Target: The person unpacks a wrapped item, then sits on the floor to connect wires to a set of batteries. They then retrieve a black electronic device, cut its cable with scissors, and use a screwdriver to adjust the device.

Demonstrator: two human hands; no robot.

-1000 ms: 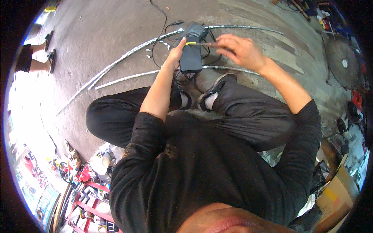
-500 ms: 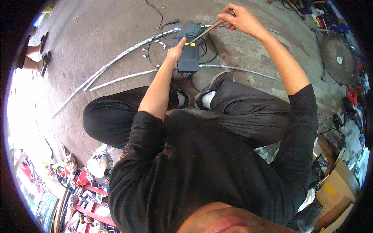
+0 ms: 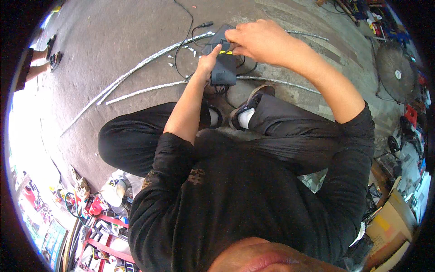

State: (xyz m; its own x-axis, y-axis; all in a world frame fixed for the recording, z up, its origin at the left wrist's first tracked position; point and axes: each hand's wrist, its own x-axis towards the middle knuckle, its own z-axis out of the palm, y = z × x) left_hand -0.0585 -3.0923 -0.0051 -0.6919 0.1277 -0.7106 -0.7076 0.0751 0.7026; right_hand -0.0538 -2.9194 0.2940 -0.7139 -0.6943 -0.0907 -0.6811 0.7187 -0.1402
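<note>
A flat black box like a power adapter point(image 3: 223, 76) with a yellow patch point(image 3: 225, 52) is held above the floor in front of my crossed legs. My left hand point(image 3: 207, 62) is closed around its left side, thumb on top by the patch. Close against the box's right side is my right hand point(image 3: 260, 41), fingers bent and pinched together; what they hold is hidden behind them. A black cable point(image 3: 176, 63) loops around the box, and its plug end point(image 3: 207, 24) lies on the floor beyond.
Long silvery ribbed rods point(image 3: 147, 61) lie across the floor, with small white scraps point(image 3: 190, 49) nearby. Another person's feet point(image 3: 53, 59) show at far left. A floor fan point(image 3: 395, 72) stands right, a cardboard box point(image 3: 385, 226) behind it. Mixed clutter point(image 3: 102, 226) fills the lower left.
My right hand has come down and left, from out to the right of the box to close against it. The long brownish strip stretched between them no longer shows.
</note>
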